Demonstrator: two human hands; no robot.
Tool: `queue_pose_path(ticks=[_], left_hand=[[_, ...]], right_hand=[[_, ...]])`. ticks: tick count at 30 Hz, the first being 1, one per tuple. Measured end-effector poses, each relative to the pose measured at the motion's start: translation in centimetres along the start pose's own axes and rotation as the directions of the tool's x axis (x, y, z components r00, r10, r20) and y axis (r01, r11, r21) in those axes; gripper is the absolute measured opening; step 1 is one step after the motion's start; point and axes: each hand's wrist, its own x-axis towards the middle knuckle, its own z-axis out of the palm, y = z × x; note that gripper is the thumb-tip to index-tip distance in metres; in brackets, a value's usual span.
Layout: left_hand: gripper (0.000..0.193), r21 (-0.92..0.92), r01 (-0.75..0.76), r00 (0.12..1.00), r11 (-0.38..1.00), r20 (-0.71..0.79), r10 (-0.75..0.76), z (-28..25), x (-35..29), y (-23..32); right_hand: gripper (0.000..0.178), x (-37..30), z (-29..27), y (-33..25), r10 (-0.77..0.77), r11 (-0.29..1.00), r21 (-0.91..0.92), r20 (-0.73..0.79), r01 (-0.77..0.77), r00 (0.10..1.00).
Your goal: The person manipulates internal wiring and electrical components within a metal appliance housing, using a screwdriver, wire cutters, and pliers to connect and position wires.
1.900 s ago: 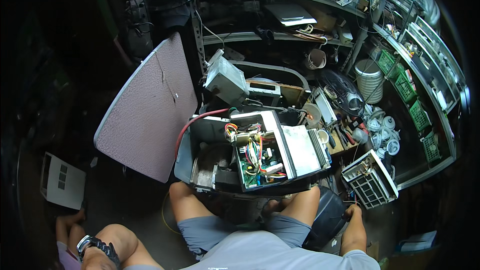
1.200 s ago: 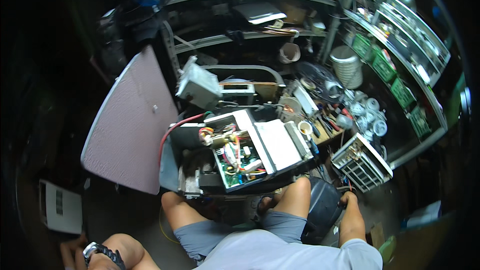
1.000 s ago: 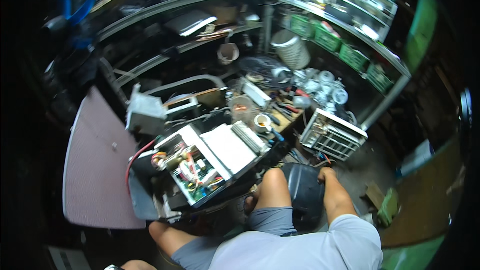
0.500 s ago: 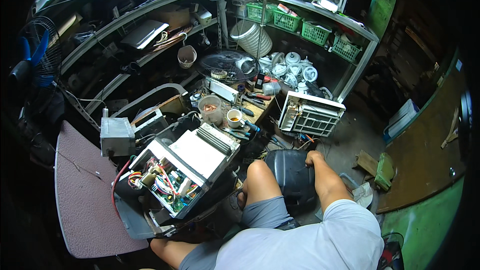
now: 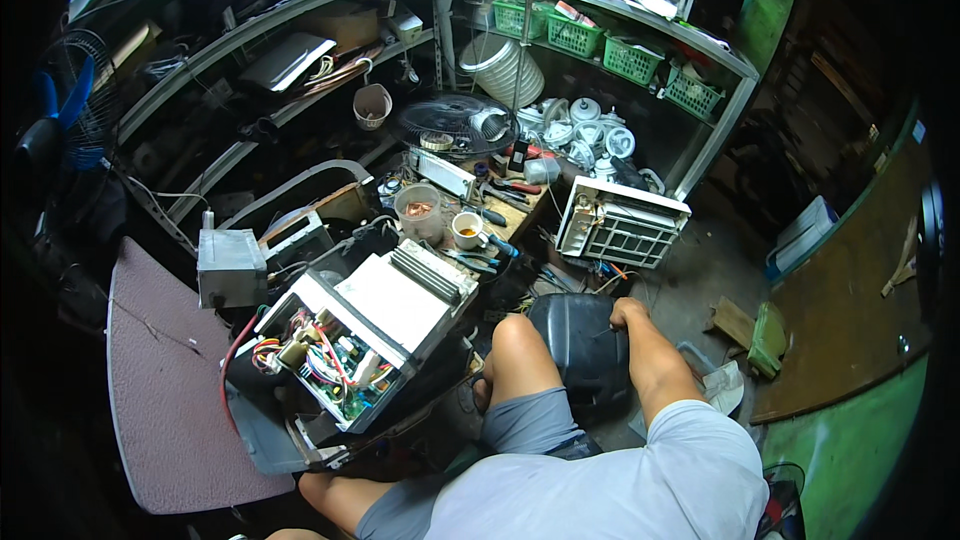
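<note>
My right hand (image 5: 628, 313) is closed, with curled fingers, at the upper right edge of a black, box-shaped plastic case (image 5: 578, 340). The case stands on the floor just right of my bent knee, and its lower part is in shadow. My left hand does not show; only a sliver of skin appears at the lower edge. To the left lies an opened white appliance unit (image 5: 400, 305) with a green circuit board (image 5: 350, 390) and bundles of coloured wires. Nearer the case, blue-handled pliers (image 5: 472, 261) rest beside a white cup (image 5: 468, 231) with yellowish liquid.
A clear tub (image 5: 420, 215) holds copper-coloured scraps. A white framed panel (image 5: 622, 225) leans behind the case. A pinkish board (image 5: 165, 390) stands at left, below a blue-bladed fan (image 5: 75, 100). Green baskets (image 5: 630, 61) line the shelf. A green plastic piece (image 5: 768, 340) lies at right.
The view has shifted very slightly. My right hand stays at the edge of the black case, and a bit more skin shows at the lower edge on the left.
</note>
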Motion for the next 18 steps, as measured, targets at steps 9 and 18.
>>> queue_pose_path(ticks=[9, 18], left_hand=[[0.013, -0.072, 0.047, 0.976, 0.996, 0.215, -0.031, -0.6, 0.3, -1.2], [0.014, 0.06, -0.204, 0.976, 0.977, -0.062, 0.208, 0.5, -2.4, -2.7]], right_hand=[[0.03, -0.2, 0.1, 0.3, 0.006, 1.0, -0.023, 0.015, -0.006, 1.0], [0.044, -0.8, -0.7, -0.8, 0.002, 1.0, 0.009, 0.056, -0.002, 0.998]])
